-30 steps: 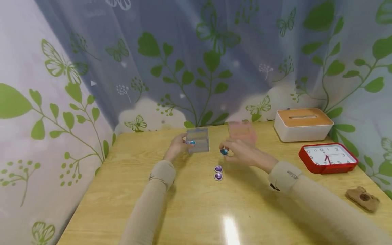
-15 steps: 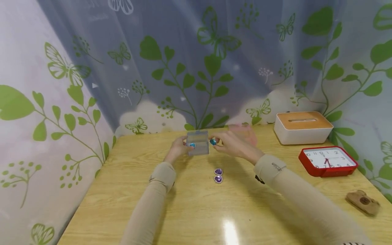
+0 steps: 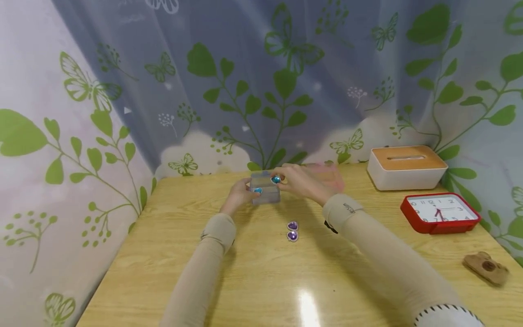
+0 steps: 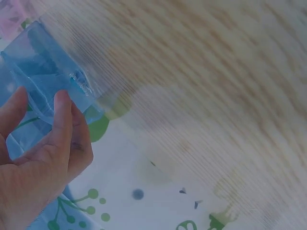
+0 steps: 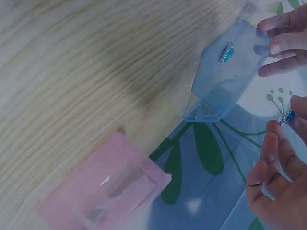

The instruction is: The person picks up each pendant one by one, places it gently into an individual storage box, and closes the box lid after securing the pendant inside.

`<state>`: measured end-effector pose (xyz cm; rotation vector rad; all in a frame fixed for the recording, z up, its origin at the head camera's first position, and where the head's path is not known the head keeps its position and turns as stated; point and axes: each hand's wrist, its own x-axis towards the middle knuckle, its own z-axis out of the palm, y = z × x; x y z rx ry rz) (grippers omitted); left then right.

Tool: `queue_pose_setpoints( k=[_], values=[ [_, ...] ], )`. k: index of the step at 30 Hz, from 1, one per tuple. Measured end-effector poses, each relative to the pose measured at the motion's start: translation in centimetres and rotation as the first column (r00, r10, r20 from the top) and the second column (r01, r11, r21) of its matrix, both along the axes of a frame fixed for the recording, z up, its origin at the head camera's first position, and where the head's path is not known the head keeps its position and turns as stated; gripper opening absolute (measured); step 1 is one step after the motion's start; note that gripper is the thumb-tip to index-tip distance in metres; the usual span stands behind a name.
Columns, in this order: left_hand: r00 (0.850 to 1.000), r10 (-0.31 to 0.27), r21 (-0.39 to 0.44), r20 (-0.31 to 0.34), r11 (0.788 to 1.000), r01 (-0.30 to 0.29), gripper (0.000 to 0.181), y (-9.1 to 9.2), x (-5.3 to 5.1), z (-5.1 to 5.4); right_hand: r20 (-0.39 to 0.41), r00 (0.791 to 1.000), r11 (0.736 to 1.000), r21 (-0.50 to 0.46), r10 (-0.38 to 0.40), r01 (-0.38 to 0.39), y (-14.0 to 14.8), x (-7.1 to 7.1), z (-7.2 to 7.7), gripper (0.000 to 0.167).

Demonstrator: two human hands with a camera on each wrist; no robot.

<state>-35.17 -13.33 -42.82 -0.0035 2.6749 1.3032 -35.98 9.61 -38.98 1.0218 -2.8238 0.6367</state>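
Note:
My left hand [image 3: 238, 196] grips the left side of a see-through bluish plastic box [image 3: 267, 199], thumb and fingers at its wall in the left wrist view. Inside the box lies a blue gem [image 5: 228, 53] with a beaded silver rim. Between thumb and fingertip, my right hand [image 3: 300, 182] pinches a second blue gem [image 3: 276, 179], also silver-rimmed. In the head view that gem appears over the box's upper right part; the right wrist view shows it apart from the box. Two purple heart-shaped gems [image 3: 292, 236] with beaded rims lie on the table nearer to me.
A see-through pink box [image 3: 333, 177] stands right of the bluish one, partly behind my right hand. Farther right are a white tissue box [image 3: 402, 175] with a wooden lid, a red clock [image 3: 439, 213] and a brown bear-shaped item [image 3: 486, 268]. A patterned curtain [image 3: 229, 136] borders the table.
My right hand has moved left with the blue gem, from right of the bluish box to over its right part. The left hand keeps its hold on the box.

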Motion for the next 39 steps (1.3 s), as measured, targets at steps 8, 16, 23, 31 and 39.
queue_pose_setpoints(
  k=[8,16,23,31,39],
  values=[
    [1.0,0.007,-0.022,0.002,1.0,-0.006,0.074,0.1,0.0,0.5,0.045,0.999,1.0,-0.009,-0.011,0.012,-1.7,-1.2,-0.9,0.034],
    [1.0,0.012,-0.01,-0.001,1.0,-0.012,0.073,-0.1,-0.1,0.3,-0.004,0.997,0.988,0.129,-0.082,0.081,-3.2,-2.2,-1.7,0.032],
    [1.0,0.009,-0.002,-0.017,1.0,-0.009,0.073,-0.3,-0.2,0.2,0.033,0.998,0.983,0.173,-0.062,0.056,-3.8,-2.6,-1.9,0.033],
    [0.999,0.009,-0.024,-0.031,1.0,-0.009,0.071,0.0,-0.2,0.3,0.08,0.994,0.965,0.257,-0.078,0.055,-4.9,-3.1,-1.2,0.03],
    [0.998,0.008,-0.028,-0.061,1.0,-0.009,0.07,0.1,-0.1,-0.1,0.145,0.982,0.95,0.306,-0.118,0.069,-5.4,-3.1,-0.8,0.031]
  ],
)
